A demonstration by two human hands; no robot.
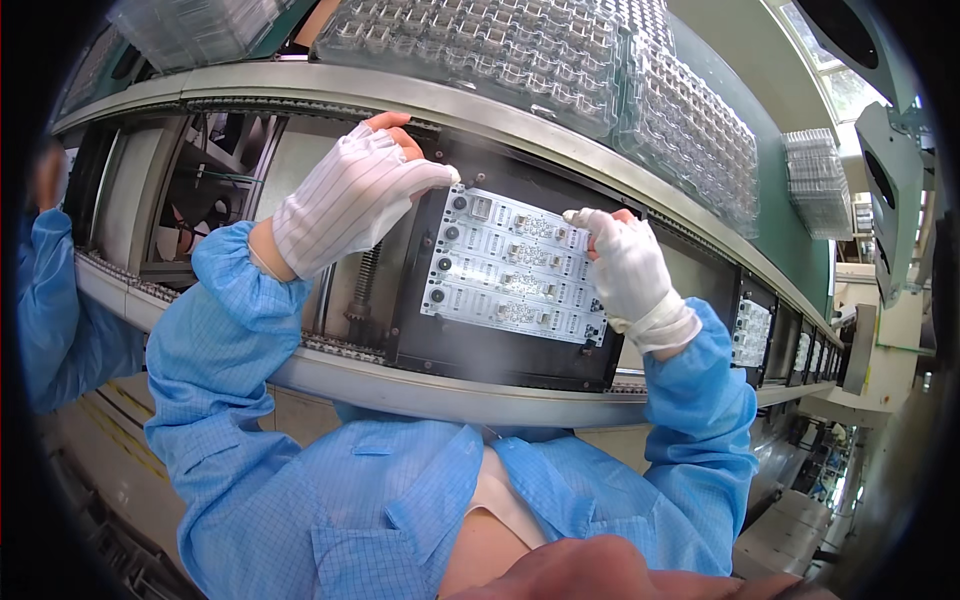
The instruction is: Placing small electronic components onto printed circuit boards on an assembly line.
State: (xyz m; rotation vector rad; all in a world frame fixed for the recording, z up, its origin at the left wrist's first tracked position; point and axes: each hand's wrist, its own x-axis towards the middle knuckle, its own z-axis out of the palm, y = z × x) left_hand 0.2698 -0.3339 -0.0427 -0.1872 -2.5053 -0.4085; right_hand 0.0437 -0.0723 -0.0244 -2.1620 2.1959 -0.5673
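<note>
Circuit board (pixel 512 268) on black carrier (pixel 500 350); clear trays (pixel 520 50) overhead.

Conveyor line (pixel 420 392) runs left to right, two metal side rails with chain along edges. Black carrier pallet (pixel 500 355) sits between rails. White circuit panel (pixel 513 265) lies flat on pallet, four rows of small components. Further pallets with white boards (pixel 752 333) follow downstream on right, one after another. Upper shelf (pixel 560 135) above line carries clear plastic blister trays (pixel 520 45), several side by side, possibly stacked; contents too blurred to tell.
</note>
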